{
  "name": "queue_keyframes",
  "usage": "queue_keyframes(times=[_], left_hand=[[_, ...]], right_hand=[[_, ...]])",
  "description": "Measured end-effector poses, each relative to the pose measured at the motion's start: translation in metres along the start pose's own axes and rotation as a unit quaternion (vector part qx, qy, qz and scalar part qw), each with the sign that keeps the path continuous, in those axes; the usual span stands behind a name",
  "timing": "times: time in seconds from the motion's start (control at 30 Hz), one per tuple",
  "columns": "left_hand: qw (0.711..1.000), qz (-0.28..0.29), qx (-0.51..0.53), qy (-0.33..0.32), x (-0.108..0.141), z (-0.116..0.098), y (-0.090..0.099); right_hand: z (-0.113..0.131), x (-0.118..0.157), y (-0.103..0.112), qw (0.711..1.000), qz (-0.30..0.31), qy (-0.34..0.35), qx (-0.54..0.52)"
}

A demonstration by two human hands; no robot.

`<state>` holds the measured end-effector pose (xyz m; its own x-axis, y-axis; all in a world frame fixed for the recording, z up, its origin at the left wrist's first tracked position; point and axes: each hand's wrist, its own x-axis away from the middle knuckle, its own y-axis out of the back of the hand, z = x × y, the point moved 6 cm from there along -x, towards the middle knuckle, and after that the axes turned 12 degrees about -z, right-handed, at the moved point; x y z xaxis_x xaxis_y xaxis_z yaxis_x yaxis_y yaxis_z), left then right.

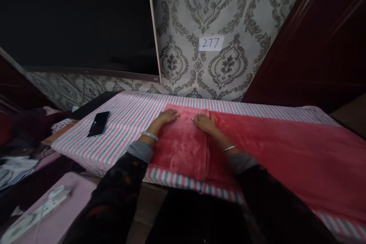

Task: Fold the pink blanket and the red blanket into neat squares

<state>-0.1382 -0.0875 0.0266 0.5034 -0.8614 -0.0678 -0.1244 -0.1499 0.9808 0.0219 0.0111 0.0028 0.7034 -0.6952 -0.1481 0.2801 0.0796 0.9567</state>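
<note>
A long red plush blanket (286,156) lies across the table, its left end folded over into a thicker layer. On that folded part, near its far left edge, rests my left hand (169,115), palm down with fingers stretched out. My right hand (203,122) lies flat close to the fold's right edge, its fingers spread on the plush. Both hands touch the cloth without gripping it. Beneath the blanket is a striped pink, grey and white cloth (126,110) that covers the table.
A black phone (98,124) lies on the striped cloth at left. A power strip (37,213) with a cable sits on a pink surface (77,187) at lower left. A large dark screen (80,19) and a wall card marked 277 (211,43) are behind the table.
</note>
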Motion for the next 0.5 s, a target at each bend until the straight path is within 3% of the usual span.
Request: queue_keyframes(times=[0.1, 0.23, 0.37, 0.5], left_hand=[[0.999, -0.031, -0.012, -0.013, 0.039, 0.004, 0.0], [0.993, -0.08, -0.061, -0.059, 0.084, 0.001, -0.023], [0.989, -0.1, -0.08, -0.072, 0.094, 0.0, -0.036], [0.99, -0.097, -0.075, -0.07, 0.088, 0.0, -0.035]], right_hand=[[0.023, 0.027, 0.004, 0.998, -0.042, 0.039, 0.003], [0.032, 0.066, -0.013, 0.996, -0.07, 0.048, 0.031], [0.019, 0.082, -0.024, 0.996, -0.074, 0.03, 0.045], [0.008, 0.084, -0.02, 0.997, -0.063, 0.028, 0.044]])
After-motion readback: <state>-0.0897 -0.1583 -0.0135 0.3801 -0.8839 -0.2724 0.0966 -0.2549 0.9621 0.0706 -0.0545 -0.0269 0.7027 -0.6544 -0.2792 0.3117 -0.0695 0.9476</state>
